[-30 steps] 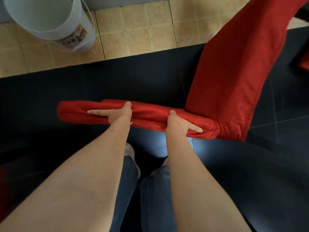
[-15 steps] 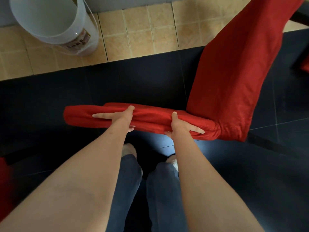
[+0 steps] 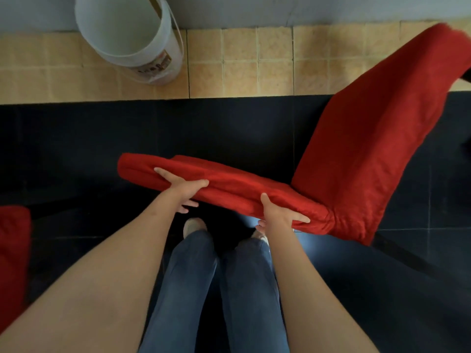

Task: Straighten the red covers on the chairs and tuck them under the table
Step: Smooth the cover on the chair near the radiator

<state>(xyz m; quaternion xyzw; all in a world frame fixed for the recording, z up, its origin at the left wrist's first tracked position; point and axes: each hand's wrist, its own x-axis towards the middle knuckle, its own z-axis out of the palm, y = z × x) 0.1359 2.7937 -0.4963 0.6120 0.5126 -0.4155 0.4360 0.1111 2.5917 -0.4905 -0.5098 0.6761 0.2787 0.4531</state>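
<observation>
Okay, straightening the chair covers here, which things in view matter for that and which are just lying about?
Part of the job:
red-covered chair
left hand, gripping the chair's top edge
right hand, gripping the same edge
second red cover at the left border

Just lying about:
white bucket on the tan tiles

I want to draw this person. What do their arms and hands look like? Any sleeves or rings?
Both arms are bare all the way up the picture, with no sleeves showing. The left hand and right hand wear no gloves, and I can see no rings, watch or bracelets. Below are blue jeans and light shoes.
</observation>
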